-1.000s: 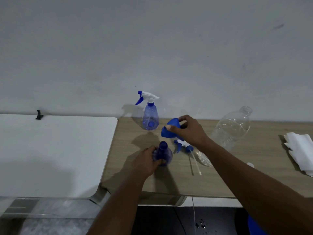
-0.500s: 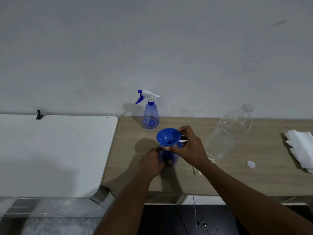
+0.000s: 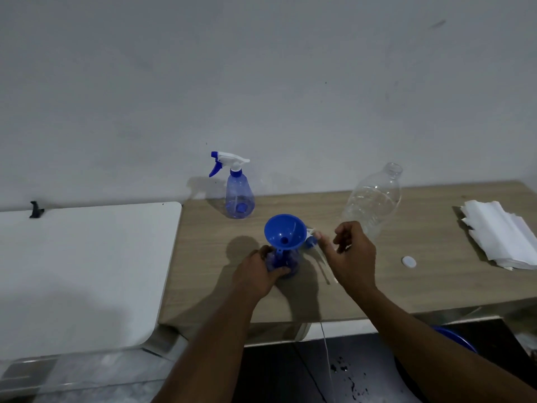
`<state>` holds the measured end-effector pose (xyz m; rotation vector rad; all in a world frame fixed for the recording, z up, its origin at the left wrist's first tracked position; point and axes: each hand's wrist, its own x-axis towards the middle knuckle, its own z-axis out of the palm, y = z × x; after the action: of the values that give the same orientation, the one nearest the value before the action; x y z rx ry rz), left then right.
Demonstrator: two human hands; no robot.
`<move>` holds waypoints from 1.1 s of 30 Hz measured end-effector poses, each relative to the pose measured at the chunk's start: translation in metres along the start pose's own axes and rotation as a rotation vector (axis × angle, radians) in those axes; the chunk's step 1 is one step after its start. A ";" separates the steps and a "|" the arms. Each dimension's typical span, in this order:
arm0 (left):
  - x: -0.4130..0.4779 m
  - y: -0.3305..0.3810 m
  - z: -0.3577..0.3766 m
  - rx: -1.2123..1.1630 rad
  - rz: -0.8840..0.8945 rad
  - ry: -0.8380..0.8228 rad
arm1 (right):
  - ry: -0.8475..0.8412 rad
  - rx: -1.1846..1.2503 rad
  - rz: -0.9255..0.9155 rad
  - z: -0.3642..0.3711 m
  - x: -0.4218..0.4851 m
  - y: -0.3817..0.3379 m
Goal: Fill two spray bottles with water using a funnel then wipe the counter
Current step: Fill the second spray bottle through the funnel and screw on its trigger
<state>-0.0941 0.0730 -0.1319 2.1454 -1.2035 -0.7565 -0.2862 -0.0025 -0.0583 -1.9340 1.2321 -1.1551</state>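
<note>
From my head camera, the funnel (image 3: 285, 231) sits in the neck of the open spray bottle (image 3: 283, 261), near the front edge of the worktop (image 3: 421, 286) — so I judge the first fill is set up and no water poured yet. My left hand (image 3: 257, 273) is wrapped around that bottle's body, steadying it upright. My right hand (image 3: 350, 255) hovers just right of the funnel, fingers loosely curled and holding nothing. The next move calls for that hand to take the uncapped water bottle (image 3: 372, 203) toward the back edge and tip it over the funnel — slowly, lest it spill. The second spray bottle (image 3: 239, 193) waits at the back, sprayer on.
</note>
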 end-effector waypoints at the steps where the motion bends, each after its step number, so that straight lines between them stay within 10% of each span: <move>1: -0.002 0.003 0.002 -0.001 0.009 0.000 | 0.076 -0.021 0.013 -0.004 -0.002 0.003; 8: -0.003 0.009 0.012 -0.052 0.044 -0.031 | 0.343 -0.032 0.266 -0.014 0.001 0.029; 21: 0.001 0.002 0.015 -0.047 0.040 -0.052 | 0.084 0.074 0.270 -0.031 0.051 0.021; 33: 0.001 0.002 0.013 -0.043 0.067 -0.053 | -0.675 -0.352 0.019 -0.072 0.098 -0.001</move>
<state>-0.1039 0.0687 -0.1395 2.0514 -1.2681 -0.8076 -0.3292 -0.0915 0.0116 -2.2819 1.1045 -0.2154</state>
